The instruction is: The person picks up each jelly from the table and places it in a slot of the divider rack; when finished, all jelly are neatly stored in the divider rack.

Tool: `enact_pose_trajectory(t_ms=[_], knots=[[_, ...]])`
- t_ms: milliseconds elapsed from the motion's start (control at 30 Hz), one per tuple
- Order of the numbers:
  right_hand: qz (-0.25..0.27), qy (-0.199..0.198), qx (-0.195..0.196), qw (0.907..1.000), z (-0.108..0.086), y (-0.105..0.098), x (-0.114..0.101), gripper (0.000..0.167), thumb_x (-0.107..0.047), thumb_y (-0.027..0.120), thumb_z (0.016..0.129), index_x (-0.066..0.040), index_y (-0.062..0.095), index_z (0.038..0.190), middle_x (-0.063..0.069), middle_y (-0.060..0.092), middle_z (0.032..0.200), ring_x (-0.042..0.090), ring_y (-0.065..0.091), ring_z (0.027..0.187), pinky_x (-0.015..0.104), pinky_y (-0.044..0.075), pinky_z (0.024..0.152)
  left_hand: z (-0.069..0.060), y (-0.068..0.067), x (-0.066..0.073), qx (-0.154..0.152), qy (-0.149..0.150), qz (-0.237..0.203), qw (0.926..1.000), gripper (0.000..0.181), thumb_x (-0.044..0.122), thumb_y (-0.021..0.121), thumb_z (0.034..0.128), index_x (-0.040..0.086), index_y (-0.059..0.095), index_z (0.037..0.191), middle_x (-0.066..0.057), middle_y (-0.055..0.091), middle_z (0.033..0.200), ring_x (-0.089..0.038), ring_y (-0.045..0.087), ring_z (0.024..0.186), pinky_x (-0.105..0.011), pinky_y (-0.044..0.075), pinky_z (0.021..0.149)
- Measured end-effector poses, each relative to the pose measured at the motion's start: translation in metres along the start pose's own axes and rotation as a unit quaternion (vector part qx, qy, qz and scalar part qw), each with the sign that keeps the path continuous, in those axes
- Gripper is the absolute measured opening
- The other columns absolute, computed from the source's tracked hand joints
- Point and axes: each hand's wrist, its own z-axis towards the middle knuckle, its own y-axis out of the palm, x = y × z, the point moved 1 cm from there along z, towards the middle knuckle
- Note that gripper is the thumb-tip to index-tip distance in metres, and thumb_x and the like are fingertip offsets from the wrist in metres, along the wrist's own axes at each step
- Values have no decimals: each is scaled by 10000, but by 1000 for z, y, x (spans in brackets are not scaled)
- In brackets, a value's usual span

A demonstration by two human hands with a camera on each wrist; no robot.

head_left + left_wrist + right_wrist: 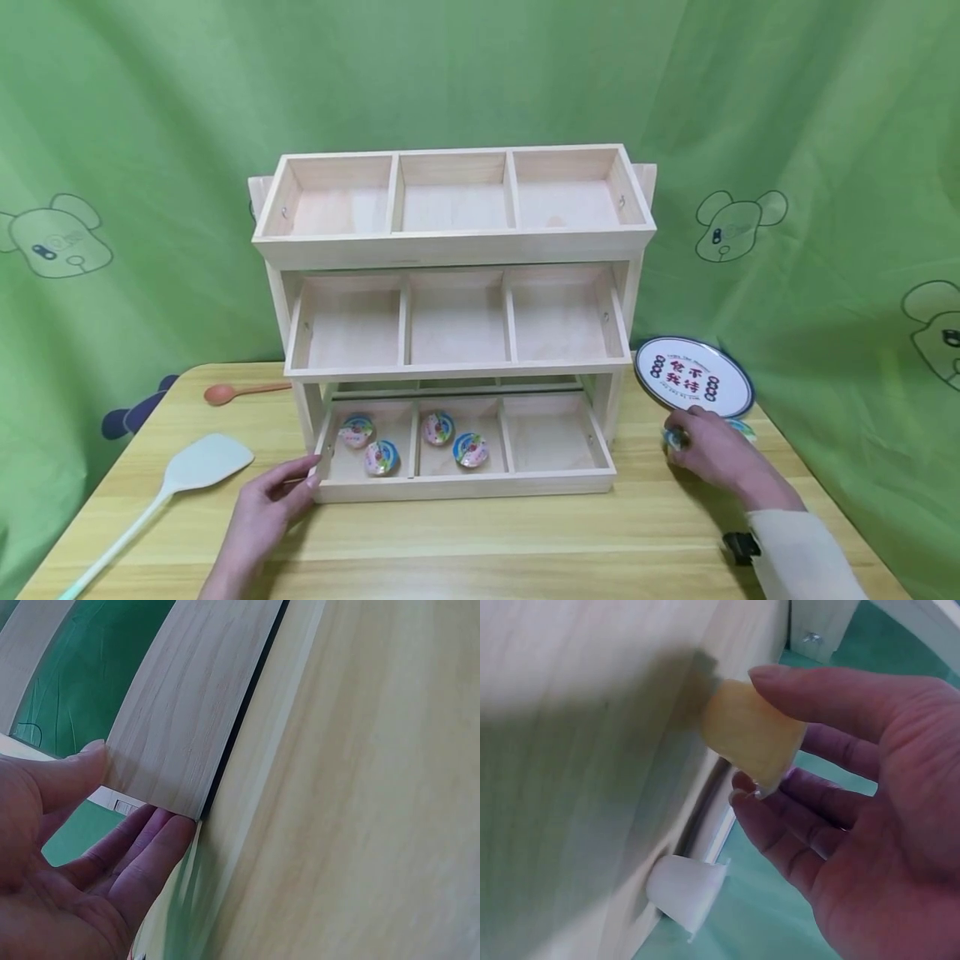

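My right hand [712, 450] pinches a small jelly cup [750, 731] between thumb and fingers, just over the table at the right. In the right wrist view the cup looks yellowish. Another jelly cup [686, 892], whitish, sits on the table beside that hand, partly hidden in the head view. My left hand [266, 512] holds the left front corner of the bottom tray [465, 486] of a wooden three-tier rack [453, 248]. Jelly cups with printed lids lie in that tray: two, such as this jelly cup [381, 457], in the left compartment and two in the middle one.
An oval plate [693, 375] with red lettering lies right of the rack. At the left are a pale spatula [206, 462] and a reddish wooden spoon [220, 394]. The rack's upper two tiers have three bare compartments each. A green curtain [450, 75] hangs behind.
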Motion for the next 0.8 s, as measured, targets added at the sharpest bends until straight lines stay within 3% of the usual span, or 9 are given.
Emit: enact_pose_trajectory(t_ms=[367,800], knots=[[4,-409,398,9984,-14,-18,-26,491,-145,841,731,17,633,1145,138,603,1016,363,574,920,601,511,794,-1,-1,1,14,85,-37,10000,421,89,694,916,-15,586,1310,-238,571,1278,-91,618,961,-224,552,841],[-115,-610,396,9973,-24,-35,-62,515,-200,847,738,-5,636,1165,77,606,1019,261,595,856,520,554,743,0,1,0,21,117,-63,9999,406,73,689,917,-17,594,1301,-239,572,1272,-99,621,954,-229,555,839]])
